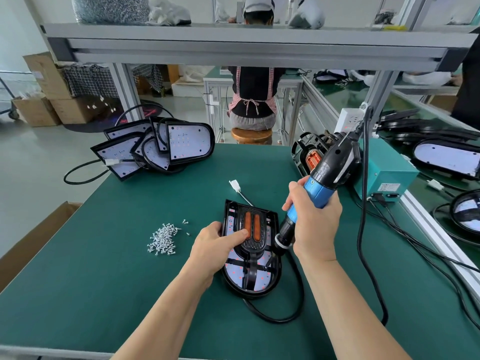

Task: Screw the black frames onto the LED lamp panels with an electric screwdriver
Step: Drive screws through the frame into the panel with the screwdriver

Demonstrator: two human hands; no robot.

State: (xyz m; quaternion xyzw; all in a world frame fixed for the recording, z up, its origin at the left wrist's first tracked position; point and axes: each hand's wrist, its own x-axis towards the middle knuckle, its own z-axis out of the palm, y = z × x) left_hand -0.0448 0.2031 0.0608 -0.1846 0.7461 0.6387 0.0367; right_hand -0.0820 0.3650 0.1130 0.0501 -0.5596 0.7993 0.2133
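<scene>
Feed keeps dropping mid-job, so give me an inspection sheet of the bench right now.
Surface: green mat.
Job's things: frame on lamp panel, centre; screws left of it; panel stack far left.
Clutter: nothing seen.
Hands: left hand holds frame, thumb on top; right hand grips screwdriver, nose at frame's right edge.
Cables: black cable loops from panel's near end; cord hangs right of screwdriver.
Surroundings: seated person beyond bench; cardboard boxes far left; teal box right.
</scene>
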